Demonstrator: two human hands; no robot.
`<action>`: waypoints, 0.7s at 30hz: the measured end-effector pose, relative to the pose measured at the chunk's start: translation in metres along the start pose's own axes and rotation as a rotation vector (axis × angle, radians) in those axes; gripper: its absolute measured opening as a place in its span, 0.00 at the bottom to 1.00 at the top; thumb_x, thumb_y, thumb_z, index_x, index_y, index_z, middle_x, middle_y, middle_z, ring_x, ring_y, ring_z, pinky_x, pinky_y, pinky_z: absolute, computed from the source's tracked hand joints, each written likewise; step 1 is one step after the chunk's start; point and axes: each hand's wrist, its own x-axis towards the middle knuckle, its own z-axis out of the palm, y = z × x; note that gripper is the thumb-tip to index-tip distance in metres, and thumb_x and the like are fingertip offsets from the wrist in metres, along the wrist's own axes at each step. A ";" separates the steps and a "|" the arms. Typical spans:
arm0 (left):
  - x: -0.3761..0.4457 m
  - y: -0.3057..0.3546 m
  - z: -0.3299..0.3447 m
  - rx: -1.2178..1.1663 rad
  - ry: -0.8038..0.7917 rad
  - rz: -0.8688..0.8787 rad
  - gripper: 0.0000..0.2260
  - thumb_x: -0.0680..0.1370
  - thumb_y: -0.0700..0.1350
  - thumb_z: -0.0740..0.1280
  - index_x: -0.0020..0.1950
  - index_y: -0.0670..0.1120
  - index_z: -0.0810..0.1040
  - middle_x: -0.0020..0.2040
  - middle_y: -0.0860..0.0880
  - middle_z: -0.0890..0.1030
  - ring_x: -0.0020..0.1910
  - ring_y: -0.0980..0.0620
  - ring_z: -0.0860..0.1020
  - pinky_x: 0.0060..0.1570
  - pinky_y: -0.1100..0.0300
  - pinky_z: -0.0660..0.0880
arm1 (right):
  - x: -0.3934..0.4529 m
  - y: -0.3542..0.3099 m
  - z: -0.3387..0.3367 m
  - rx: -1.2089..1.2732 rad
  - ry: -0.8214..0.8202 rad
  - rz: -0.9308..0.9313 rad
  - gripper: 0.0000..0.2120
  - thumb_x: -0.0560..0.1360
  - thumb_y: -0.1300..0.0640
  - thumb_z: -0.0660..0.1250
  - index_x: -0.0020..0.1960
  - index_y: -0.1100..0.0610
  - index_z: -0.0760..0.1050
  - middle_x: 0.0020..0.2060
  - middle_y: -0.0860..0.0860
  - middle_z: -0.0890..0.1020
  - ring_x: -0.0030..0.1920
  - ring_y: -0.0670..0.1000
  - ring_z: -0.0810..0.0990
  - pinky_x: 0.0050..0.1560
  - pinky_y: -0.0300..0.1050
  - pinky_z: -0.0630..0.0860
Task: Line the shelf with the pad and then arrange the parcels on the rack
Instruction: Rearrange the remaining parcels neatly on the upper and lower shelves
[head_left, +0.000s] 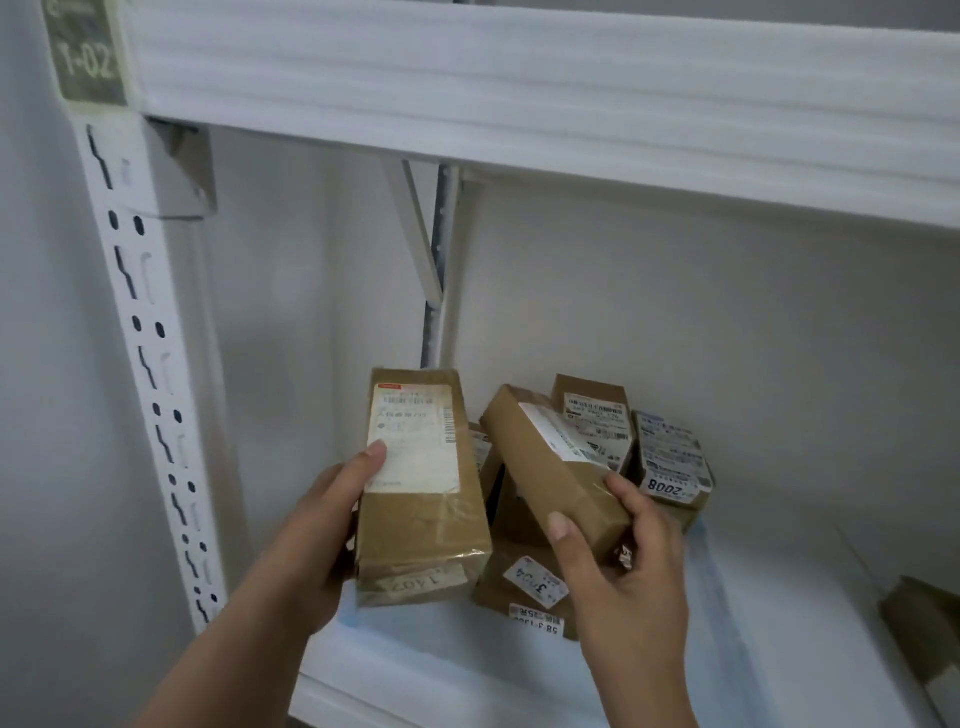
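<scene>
With both hands grasping, the left hand (332, 499) on an upright parcel (423, 488) and the right hand (618, 561) on a tilted parcel (556, 467), the loose pile (524, 582) under them may slide off the padded shelf (779, 623).

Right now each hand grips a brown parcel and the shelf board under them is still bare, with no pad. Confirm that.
Not bare: the head view shows a white pad already lining the shelf. The left hand and right hand do each grip a brown parcel.
</scene>
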 end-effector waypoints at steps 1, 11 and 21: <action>0.009 0.006 0.001 0.025 0.001 0.002 0.28 0.69 0.66 0.70 0.65 0.53 0.77 0.57 0.44 0.84 0.56 0.39 0.82 0.59 0.36 0.76 | 0.004 -0.001 0.007 0.003 -0.016 -0.003 0.26 0.68 0.47 0.76 0.62 0.35 0.71 0.60 0.33 0.67 0.61 0.36 0.71 0.60 0.46 0.77; 0.087 0.036 0.014 0.113 -0.020 -0.057 0.21 0.77 0.62 0.66 0.59 0.48 0.81 0.52 0.44 0.86 0.54 0.41 0.84 0.62 0.41 0.75 | 0.031 0.000 0.039 0.005 0.033 0.025 0.26 0.74 0.56 0.72 0.63 0.34 0.66 0.63 0.40 0.65 0.62 0.40 0.71 0.45 0.25 0.72; 0.137 0.046 0.036 0.227 -0.065 -0.136 0.18 0.77 0.57 0.69 0.55 0.43 0.81 0.46 0.43 0.86 0.46 0.45 0.84 0.42 0.58 0.79 | 0.040 -0.001 0.071 -0.110 0.113 0.026 0.27 0.70 0.44 0.73 0.64 0.34 0.66 0.66 0.40 0.64 0.66 0.45 0.71 0.65 0.54 0.75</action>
